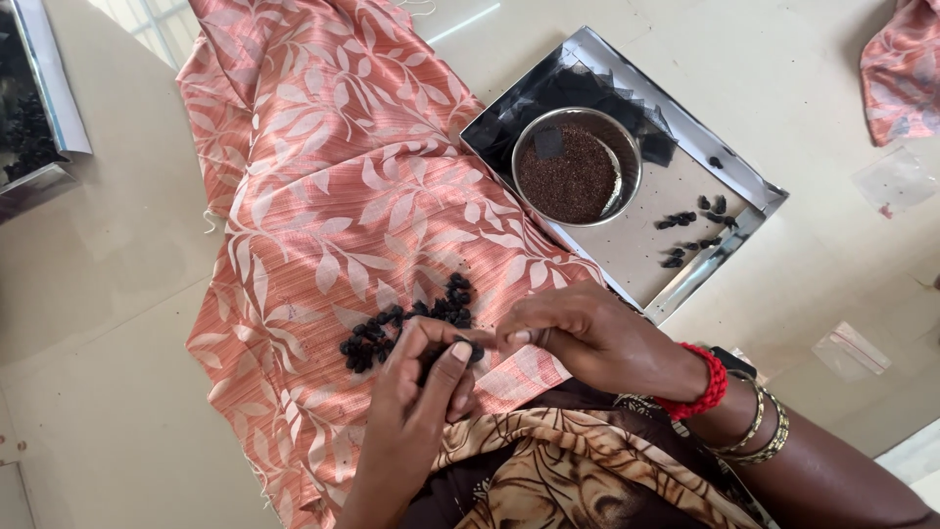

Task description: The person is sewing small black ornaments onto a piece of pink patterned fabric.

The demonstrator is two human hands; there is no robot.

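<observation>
My left hand (pixel 416 402) and my right hand (pixel 587 338) meet over my lap, their fingertips pinching one small black piece (pixel 473 347) between them. Just beyond the fingers a pile of small black twisted pieces (pixel 406 321) lies on an orange cloth with a pale leaf print (pixel 323 186). My right wrist wears a red bead band and gold bangles. Farther off, a shiny steel tray (pixel 685 264) holds a round steel bowl of fine dark brown grains (pixel 570 174), several black pieces (pixel 690 230) and black square sheets (pixel 578 90).
The cloth is spread over a pale glossy floor (pixel 117 323). Another steel tray with dark contents (pixel 34 118) sits at the far left. Two small transparent pouches (pixel 852 351) lie on the floor at the right, and more orange cloth (pixel 906 69) shows at the top right.
</observation>
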